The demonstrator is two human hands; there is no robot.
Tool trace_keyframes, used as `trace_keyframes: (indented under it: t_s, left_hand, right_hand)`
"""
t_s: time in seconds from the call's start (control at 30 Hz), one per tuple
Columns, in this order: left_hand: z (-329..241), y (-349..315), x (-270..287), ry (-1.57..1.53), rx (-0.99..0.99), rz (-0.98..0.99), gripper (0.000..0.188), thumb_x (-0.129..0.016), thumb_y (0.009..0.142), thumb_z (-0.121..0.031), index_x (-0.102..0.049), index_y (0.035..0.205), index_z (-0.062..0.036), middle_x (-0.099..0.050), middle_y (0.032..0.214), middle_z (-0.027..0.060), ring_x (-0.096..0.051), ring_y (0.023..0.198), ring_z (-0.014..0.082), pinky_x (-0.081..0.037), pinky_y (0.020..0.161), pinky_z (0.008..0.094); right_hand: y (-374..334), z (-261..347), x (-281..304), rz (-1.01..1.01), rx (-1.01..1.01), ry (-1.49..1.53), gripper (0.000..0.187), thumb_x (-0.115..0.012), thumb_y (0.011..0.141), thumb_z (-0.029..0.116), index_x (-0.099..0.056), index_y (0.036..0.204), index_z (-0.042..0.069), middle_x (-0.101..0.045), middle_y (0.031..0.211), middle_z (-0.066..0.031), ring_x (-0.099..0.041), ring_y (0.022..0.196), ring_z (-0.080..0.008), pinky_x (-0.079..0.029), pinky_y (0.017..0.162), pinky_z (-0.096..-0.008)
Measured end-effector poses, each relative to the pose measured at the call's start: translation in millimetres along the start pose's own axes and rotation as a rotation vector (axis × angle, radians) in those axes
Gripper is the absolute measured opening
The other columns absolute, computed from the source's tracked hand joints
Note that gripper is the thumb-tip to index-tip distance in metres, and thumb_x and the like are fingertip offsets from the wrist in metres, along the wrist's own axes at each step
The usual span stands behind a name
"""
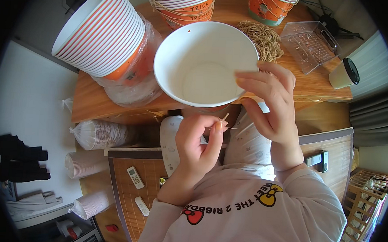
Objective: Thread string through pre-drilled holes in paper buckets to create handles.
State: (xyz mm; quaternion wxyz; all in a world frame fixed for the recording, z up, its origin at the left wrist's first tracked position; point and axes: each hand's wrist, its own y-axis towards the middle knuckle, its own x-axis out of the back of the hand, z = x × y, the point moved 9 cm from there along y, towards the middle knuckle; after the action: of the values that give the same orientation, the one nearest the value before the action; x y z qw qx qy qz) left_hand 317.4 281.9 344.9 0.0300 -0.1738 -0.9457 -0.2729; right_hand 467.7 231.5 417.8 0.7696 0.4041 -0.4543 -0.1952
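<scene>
A white-lined paper bucket (197, 60) stands at the front edge of the wooden table, its mouth tilted toward me and a small hole showing near its far left rim. Just below its near rim, my left hand (199, 141) pinches the end of a tan twine cord (225, 117) between thumb and index finger. A thin pale strand also sticks out from that pinch; what it is stays unclear. By the right side of the bucket, my right hand (267, 103) has its fingers spread, with nothing visible in them. Behind it lies a heap of twine cords (262, 40).
Stacked orange-and-white buckets (104, 33) lean in plastic wrap at the left. More buckets with twine handles (182, 6) stand behind, others (272, 7) farther right. A clear plastic tray (310, 46) and a lidded cup (344, 74) sit right. Wrapped stacks (99, 134) are below left.
</scene>
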Motion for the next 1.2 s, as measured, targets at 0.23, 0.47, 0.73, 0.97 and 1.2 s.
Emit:
trace_keyframes:
  t_s: [0.23, 0.47, 0.73, 0.97, 1.2]
  left_hand:
    - [-14.1, 2.3, 12.3, 0.190, -0.142, -0.089, 0.007, -0.065, 0.080, -0.002, -0.060, 0.079, -0.0053, -0.065, 0.073, 0.0031, -0.057, 0.062, 0.0197, -0.040, 0.062, 0.0329]
    - [-15.5, 0.0, 15.7, 0.253, -0.183, -0.085, 0.009, -0.058, 0.092, -0.003, -0.057, 0.083, 0.0006, -0.063, 0.075, 0.0074, -0.057, 0.067, 0.0135, -0.044, 0.065, 0.0253]
    - [-16.1, 5.6, 11.9, 0.234, -0.160, -0.128, 0.005, -0.064, 0.084, 0.000, -0.060, 0.082, -0.0017, -0.061, 0.071, 0.0049, -0.056, 0.064, 0.0155, -0.042, 0.063, 0.0284]
    - [-22.0, 5.7, 15.2, 0.299, -0.195, -0.181, 0.012, -0.075, 0.078, -0.010, -0.063, 0.076, -0.0076, -0.062, 0.065, -0.0001, -0.056, 0.058, 0.0182, -0.038, 0.061, 0.0325]
    - [-22.0, 3.1, 15.2, 0.318, -0.207, -0.197, 0.017, -0.079, 0.075, -0.015, -0.063, 0.075, -0.0098, -0.064, 0.064, -0.0019, -0.057, 0.056, 0.0161, -0.037, 0.062, 0.0307]
  right_hand:
    - [0.9, 16.2, -7.8, 0.010, 0.071, 0.049, 0.031, -0.077, 0.071, 0.012, -0.070, 0.101, 0.018, -0.062, 0.084, 0.0071, -0.059, 0.089, -0.0144, -0.034, 0.085, -0.0353]
    - [-0.4, 19.4, -9.5, 0.032, 0.055, 0.094, 0.032, -0.077, 0.072, 0.013, -0.070, 0.103, 0.018, -0.063, 0.085, 0.0062, -0.058, 0.087, -0.0140, -0.033, 0.085, -0.0346]
    - [10.4, 31.1, -3.6, 0.079, 0.049, 0.093, 0.041, -0.074, 0.069, 0.013, -0.067, 0.109, 0.017, -0.067, 0.097, 0.0047, -0.060, 0.087, -0.0142, -0.033, 0.088, -0.0370]
    - [19.7, 43.1, -14.7, 0.195, 0.028, 0.104, 0.042, -0.071, 0.073, 0.014, -0.062, 0.114, 0.016, -0.068, 0.095, 0.0049, -0.063, 0.075, -0.0119, -0.036, 0.086, -0.0403]
    - [17.2, 43.3, -20.2, 0.277, -0.006, 0.164, 0.040, -0.069, 0.079, 0.010, -0.060, 0.117, 0.015, -0.067, 0.089, 0.0030, -0.064, 0.077, -0.0139, -0.038, 0.087, -0.0411]
